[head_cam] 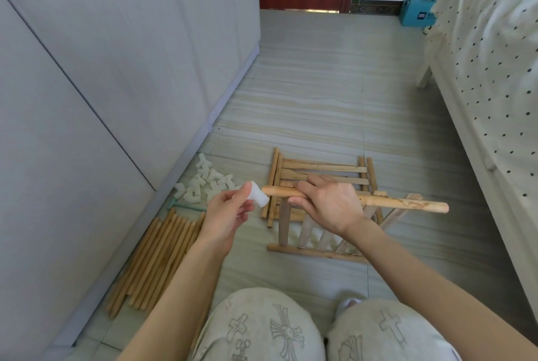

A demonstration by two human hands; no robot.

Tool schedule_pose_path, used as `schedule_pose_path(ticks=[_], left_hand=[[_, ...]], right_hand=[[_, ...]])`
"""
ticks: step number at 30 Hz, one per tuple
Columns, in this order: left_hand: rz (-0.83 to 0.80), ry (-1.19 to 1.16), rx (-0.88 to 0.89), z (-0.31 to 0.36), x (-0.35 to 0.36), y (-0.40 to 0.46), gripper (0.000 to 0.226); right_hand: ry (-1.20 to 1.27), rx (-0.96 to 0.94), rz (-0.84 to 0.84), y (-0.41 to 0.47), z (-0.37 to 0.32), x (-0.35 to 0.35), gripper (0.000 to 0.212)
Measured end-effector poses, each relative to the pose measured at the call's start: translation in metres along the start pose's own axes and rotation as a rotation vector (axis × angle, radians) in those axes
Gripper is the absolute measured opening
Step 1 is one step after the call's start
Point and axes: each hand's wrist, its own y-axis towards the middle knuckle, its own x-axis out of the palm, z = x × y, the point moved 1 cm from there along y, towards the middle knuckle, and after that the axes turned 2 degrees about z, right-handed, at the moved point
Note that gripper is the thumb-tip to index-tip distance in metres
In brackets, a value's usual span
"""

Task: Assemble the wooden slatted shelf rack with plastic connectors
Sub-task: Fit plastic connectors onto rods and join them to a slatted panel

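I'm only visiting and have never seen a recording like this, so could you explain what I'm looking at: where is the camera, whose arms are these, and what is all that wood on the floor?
There is no machine here. A person wears one wide-angle camera on the head, so you look forward and down at their own arms and knees.

The right hand grips a wooden rod and holds it level above the floor. The left hand pinches a white plastic connector right at the rod's left end; whether it is already pushed on I cannot tell.

On the tiled floor lie the other parts: a bundle of loose rods at the left, a heap of spare white connectors beyond it, and two slatted wooden panels under the hands. A grey wardrobe stands at the left, a bed at the right.
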Motion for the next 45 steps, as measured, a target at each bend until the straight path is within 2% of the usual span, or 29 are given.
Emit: schedule_pose_path(ticks=[7, 13, 17, 21, 23, 26, 29, 35, 42, 45], left_hand=[[0.088, -0.071, 0.028, -0.003, 0.0, -0.002, 0.018], [0.182, -0.013, 0.089, -0.01, 0.001, -0.001, 0.033], [0.142, 0.061, 0.099, -0.012, 0.001, -0.001, 0.037], [0.049, 0.27, 0.182, -0.015, -0.001, -0.001, 0.024], [0.056, 0.315, 0.191, -0.016, -0.002, 0.002, 0.024], [0.106, 0.141, 0.095, -0.014, -0.007, 0.005, 0.022], [0.066, -0.022, 0.022, -0.014, -0.009, 0.007, 0.029], [0.024, -0.052, 0.0, -0.013, 0.001, 0.009, 0.022], [-0.181, -0.401, -0.103, -0.007, -0.003, 0.008, 0.018], [-0.207, -0.449, -0.137, -0.009, -0.003, 0.009, 0.017]], right_hand=[[-0.01, -0.003, 0.003, 0.0, 0.0, -0.001, 0.047], [0.016, -0.019, 0.034, -0.001, -0.001, -0.001, 0.045], [0.009, -0.016, 0.042, 0.0, -0.001, -0.001, 0.045], [0.014, -0.013, 0.044, 0.0, 0.0, 0.0, 0.045], [0.011, -0.016, 0.042, 0.0, 0.0, 0.0, 0.045], [0.019, -0.018, 0.041, 0.0, 0.0, 0.0, 0.044], [0.019, -0.018, 0.041, 0.0, 0.0, 0.0, 0.044], [0.007, -0.016, 0.02, 0.0, 0.0, 0.0, 0.046], [-0.006, -0.005, -0.004, 0.001, 0.001, 0.001, 0.048], [-0.031, -0.008, -0.009, 0.002, 0.0, 0.001, 0.048]])
